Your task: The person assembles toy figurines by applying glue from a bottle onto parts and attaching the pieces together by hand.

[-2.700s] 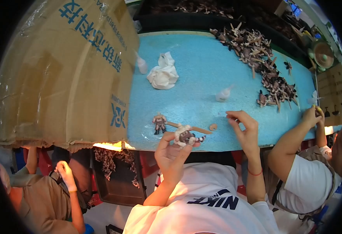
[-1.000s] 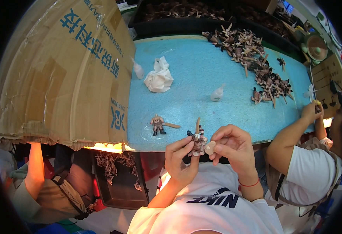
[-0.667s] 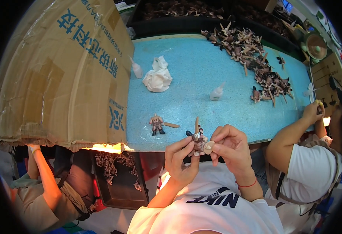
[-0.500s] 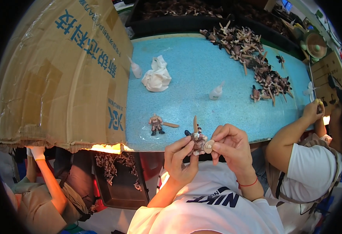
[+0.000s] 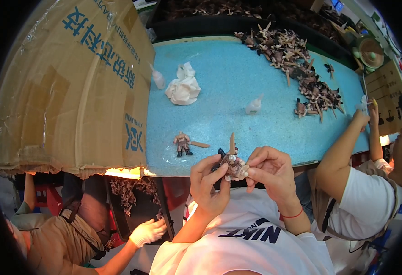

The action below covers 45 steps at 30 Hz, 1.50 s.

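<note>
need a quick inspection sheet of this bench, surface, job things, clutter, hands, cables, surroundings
surface: blue foam-like table top, dark tray along its far edge.
job's things: small brown toy figure held above the near edge; a second figure lies on the blue top, a tan stick-shaped part beside it.
clutter: heap of figure parts far right; crumpled white cloth; two small white pieces.
grippers: left hand and right hand both pinch the held figure.
cables: nothing seen.
surroundings: big cardboard box at left; a co-worker's arm on the right; a gloved hand below.
</note>
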Tool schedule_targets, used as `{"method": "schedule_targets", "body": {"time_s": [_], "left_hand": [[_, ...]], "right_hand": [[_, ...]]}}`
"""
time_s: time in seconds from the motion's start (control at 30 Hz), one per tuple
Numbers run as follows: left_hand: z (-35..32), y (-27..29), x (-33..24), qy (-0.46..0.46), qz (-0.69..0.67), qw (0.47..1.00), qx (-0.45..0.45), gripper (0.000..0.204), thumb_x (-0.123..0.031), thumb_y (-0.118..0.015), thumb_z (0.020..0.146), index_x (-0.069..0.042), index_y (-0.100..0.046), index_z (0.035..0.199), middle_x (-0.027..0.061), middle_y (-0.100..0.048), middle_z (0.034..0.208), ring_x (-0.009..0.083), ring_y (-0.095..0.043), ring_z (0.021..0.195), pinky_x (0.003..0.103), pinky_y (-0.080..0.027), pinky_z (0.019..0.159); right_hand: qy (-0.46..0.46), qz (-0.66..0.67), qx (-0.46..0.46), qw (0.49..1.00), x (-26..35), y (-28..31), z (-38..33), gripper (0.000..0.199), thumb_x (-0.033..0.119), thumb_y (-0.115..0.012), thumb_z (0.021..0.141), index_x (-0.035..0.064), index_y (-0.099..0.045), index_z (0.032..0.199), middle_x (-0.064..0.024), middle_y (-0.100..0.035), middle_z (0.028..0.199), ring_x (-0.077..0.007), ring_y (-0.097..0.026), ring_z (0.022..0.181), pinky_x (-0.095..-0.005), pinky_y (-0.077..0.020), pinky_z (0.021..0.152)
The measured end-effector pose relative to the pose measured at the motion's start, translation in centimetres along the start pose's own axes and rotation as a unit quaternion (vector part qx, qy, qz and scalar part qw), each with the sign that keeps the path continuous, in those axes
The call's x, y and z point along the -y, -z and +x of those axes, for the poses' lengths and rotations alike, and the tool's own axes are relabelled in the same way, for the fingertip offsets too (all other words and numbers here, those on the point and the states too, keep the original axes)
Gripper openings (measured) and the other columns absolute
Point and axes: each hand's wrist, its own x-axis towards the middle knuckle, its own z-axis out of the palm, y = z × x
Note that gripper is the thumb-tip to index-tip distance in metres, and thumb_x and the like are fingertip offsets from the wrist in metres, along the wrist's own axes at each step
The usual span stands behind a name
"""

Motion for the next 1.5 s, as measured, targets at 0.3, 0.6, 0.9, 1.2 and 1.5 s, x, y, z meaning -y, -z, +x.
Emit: {"method": "schedule_targets", "body": {"time_s": [0.3,0.6,0.9,1.2,1.5], "left_hand": [[0.6,0.3,-0.8,0.066,-0.102,0.992,0.027,0.043,0.011,-0.058,0.066,-0.001,-0.053,0.108,0.0231,-0.041,0.122,0.0328,-0.054,0.104,0.036,-0.048,0.084],[1.2,0.7,-1.7,0.054,-0.11,0.991,0.05,0.045,0.006,-0.062,0.066,-0.001,-0.053,0.109,0.0252,-0.043,0.122,0.0327,-0.051,0.108,0.039,-0.044,0.089],[1.4,0.8,-2.2,0.046,-0.099,0.992,0.06,0.042,0.004,-0.065,0.066,0.0,-0.054,0.107,0.0255,-0.046,0.119,0.0323,-0.053,0.106,0.038,-0.045,0.087],[1.9,1.1,-3.1,0.075,-0.092,0.989,0.085,0.039,0.004,-0.066,0.065,0.001,-0.056,0.102,0.0249,-0.049,0.118,0.03,-0.056,0.102,0.034,-0.049,0.081],[2.2,1.2,-3.3,0.105,-0.12,0.981,0.113,0.042,0.005,-0.066,0.064,0.001,-0.057,0.104,0.0243,-0.047,0.119,0.0288,-0.056,0.102,0.031,-0.048,0.081]], "right_hand": [[0.003,-0.016,-0.021,1.0,0.1,-0.4,-0.4,0.008,-0.009,-0.056,0.079,-0.0084,-0.052,0.085,-0.0131,-0.056,0.082,-0.0176,-0.062,0.069,-0.0278,-0.0573,0.058],[0.041,-0.092,-0.013,0.995,0.4,-0.7,-1.0,0.006,-0.011,-0.055,0.078,-0.0094,-0.053,0.084,-0.0146,-0.052,0.094,-0.0197,-0.063,0.078,-0.0271,-0.0575,0.064],[0.061,-0.159,0.018,0.985,0.7,0.0,-1.2,0.015,-0.012,-0.057,0.076,-0.0095,-0.05,0.089,-0.0144,-0.051,0.097,-0.02,-0.063,0.079,-0.0254,-0.0577,0.063],[-0.004,-0.148,0.021,0.989,1.8,-0.6,-1.0,0.057,-0.013,-0.059,0.073,-0.0019,-0.033,0.122,-0.0153,-0.05,0.102,-0.0181,-0.062,0.08,-0.0258,-0.0573,0.063],[0.017,-0.164,0.046,0.985,2.4,-0.3,-1.1,0.06,-0.014,-0.059,0.071,-0.0005,-0.036,0.125,-0.0121,-0.048,0.102,-0.0144,-0.061,0.076,-0.0239,-0.0569,0.063]]}}
